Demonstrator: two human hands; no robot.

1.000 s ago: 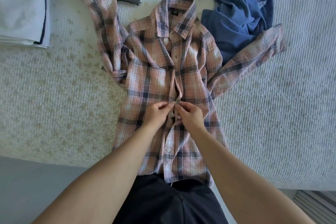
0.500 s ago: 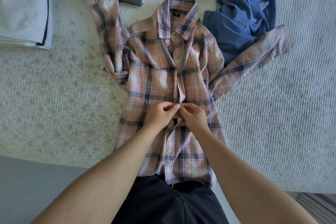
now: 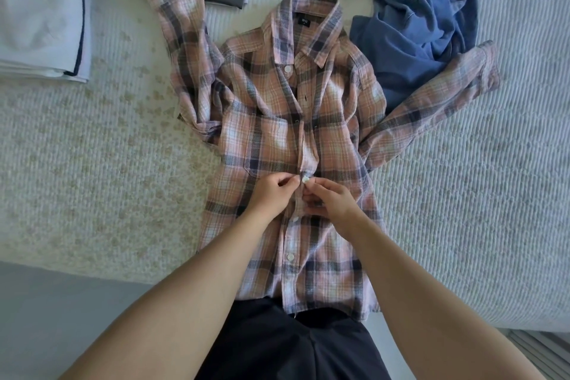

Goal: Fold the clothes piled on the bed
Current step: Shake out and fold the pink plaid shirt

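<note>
The pink plaid shirt (image 3: 277,139) lies front-up on the bed (image 3: 462,194), collar away from the person, sleeves spread. At mid-placket the left hand (image 3: 271,194) pinches the shirt's edge, and the right hand (image 3: 331,199) pinches beside a white button (image 3: 305,179).

You are in a home bedroom: a bed (image 3: 462,194) with a ribbed pale cover, a plaid shirt (image 3: 293,120) spread flat, and folded clothes (image 3: 40,15) stacked alongside.
</note>
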